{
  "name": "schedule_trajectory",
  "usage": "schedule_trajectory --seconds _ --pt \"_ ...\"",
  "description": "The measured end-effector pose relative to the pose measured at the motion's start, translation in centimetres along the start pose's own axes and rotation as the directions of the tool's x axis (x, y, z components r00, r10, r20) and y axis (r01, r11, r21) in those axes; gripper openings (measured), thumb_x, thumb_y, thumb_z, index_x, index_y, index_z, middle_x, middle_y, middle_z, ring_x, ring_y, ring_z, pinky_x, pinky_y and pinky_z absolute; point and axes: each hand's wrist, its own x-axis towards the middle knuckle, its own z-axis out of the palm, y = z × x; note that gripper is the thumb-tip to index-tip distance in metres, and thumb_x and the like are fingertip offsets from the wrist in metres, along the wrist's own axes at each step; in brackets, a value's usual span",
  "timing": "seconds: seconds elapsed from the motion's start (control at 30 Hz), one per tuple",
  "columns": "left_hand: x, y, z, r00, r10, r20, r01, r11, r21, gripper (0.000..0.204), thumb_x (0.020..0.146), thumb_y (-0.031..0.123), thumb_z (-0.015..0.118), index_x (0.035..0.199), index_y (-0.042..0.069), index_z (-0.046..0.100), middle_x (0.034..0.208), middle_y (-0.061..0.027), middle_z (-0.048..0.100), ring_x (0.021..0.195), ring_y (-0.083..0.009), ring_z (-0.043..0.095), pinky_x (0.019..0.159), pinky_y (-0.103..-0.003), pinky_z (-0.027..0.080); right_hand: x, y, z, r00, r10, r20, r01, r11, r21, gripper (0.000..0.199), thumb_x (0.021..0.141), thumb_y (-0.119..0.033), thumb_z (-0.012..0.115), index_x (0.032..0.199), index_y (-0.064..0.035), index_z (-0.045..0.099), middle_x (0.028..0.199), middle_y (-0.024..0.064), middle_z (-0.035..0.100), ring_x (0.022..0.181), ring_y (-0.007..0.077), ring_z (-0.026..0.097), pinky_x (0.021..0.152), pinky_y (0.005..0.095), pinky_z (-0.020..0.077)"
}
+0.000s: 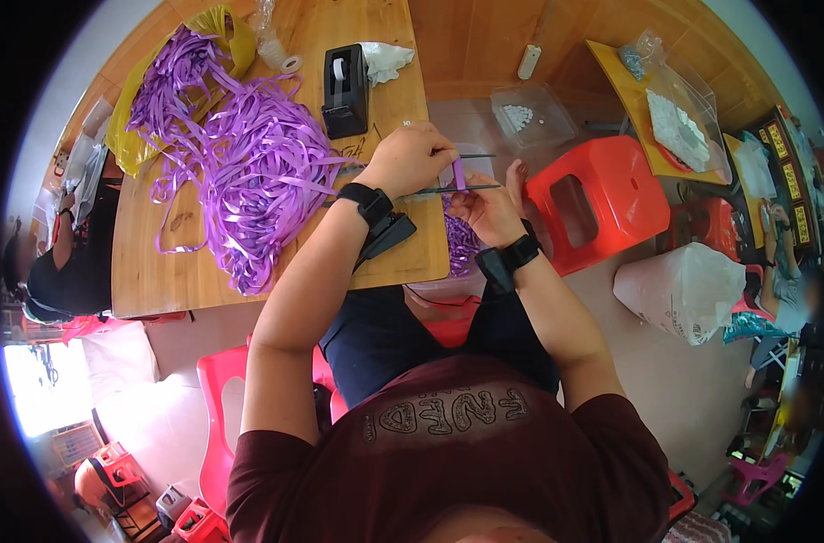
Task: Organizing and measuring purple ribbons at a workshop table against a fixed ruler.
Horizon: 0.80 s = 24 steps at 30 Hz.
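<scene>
A short length of purple ribbon (pixel 459 175) lies across two thin dark rods (pixel 478 188) that stick out past the table's right edge. My left hand (pixel 410 159) is closed, its fingertips pinching the ribbon's far end by the upper rod. At the near end, just under the lower rod, my right hand (pixel 490 215) has its fingers bent together on the ribbon. A large tangled heap of purple ribbons (pixel 267 172) covers the table left of my hands. Below the rods, more purple ribbon pieces (pixel 462 246) lie in a container, partly hidden by my right hand.
A black tape dispenser (pixel 345 107) stands on the wooden table (pixel 389 54), near a yellow bag (pixel 240 38) of ribbon. To the right are a red stool (pixel 624 195), a white sack (pixel 683 291) and a clear plastic box (pixel 547 118). Other people sit at both sides.
</scene>
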Motion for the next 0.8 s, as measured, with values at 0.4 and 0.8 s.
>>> schedule_trajectory --seconds 0.4,0.8 --pt "0.2 0.0 0.0 1.0 -0.004 0.017 0.004 1.0 0.0 0.024 0.089 0.029 0.065 0.096 0.008 0.076 0.103 -0.0122 0.068 0.099 -0.0323 0.064 0.088 -0.04 0.051 -0.5 -0.5 -0.4 0.995 -0.072 -0.068 0.058 0.979 -0.193 0.023 0.096 -0.007 0.057 0.119 -0.0017 0.057 0.085 0.0133 0.07 0.062 0.0177 0.066 0.058 0.0342 0.0598" --pt "0.1 1.6 -0.8 0.993 -0.107 0.05 0.112 0.988 -0.106 0.028 0.09 0.025 0.065 0.109 0.006 0.073 0.099 -0.0134 0.069 0.093 -0.0279 0.066 0.084 -0.036 0.052 1.0 -5.6 -2.4 0.94 -0.308 -0.149 0.255 0.921 -0.293 0.024 0.097 -0.007 0.058 0.12 -0.0013 0.064 0.101 0.0106 0.07 0.069 0.0129 0.062 0.066 0.0312 0.056"
